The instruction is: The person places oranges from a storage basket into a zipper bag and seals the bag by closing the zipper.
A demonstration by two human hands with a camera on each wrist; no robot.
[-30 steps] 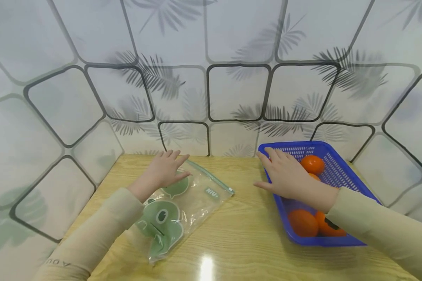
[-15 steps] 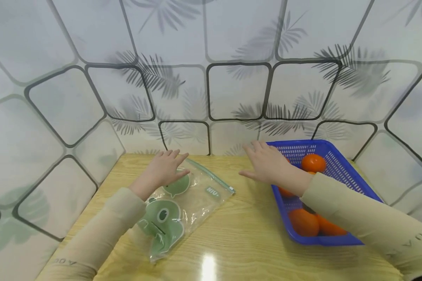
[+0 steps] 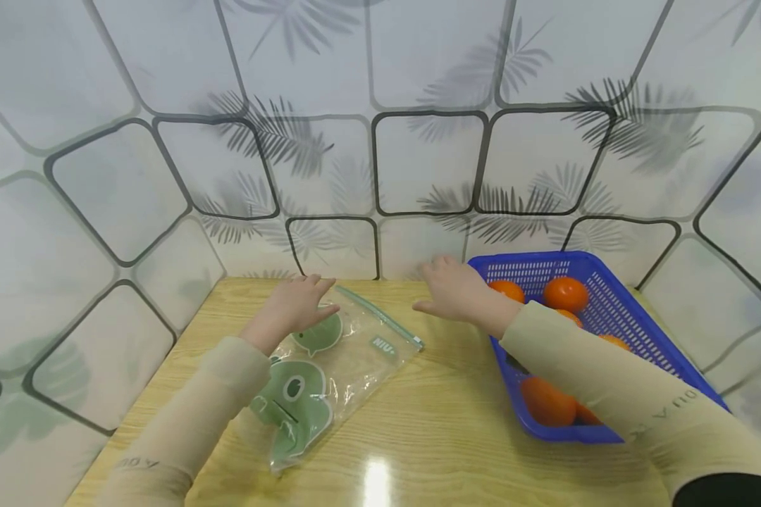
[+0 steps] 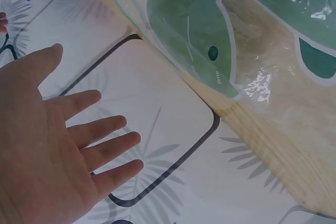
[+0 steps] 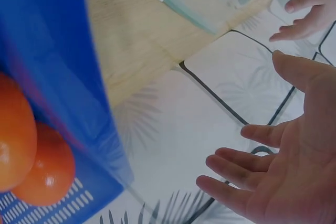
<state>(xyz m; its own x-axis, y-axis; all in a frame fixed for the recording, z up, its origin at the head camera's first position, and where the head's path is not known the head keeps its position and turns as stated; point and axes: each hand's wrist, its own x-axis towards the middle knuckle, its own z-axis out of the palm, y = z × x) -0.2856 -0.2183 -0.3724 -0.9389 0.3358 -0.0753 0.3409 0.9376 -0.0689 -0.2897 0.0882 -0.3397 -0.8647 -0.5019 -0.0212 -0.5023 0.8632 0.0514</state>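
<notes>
We found both hands aloft, fingers straight, spread and gripping nothing. The left hand was the nearer to the bag, which lay flat on the bench, below its fingers and off to their right. We saw the bag's long axis slant from the zip, at far right, down to near left. The right hand hung beside the far left corner of the basket, which held orange fruit.
</notes>
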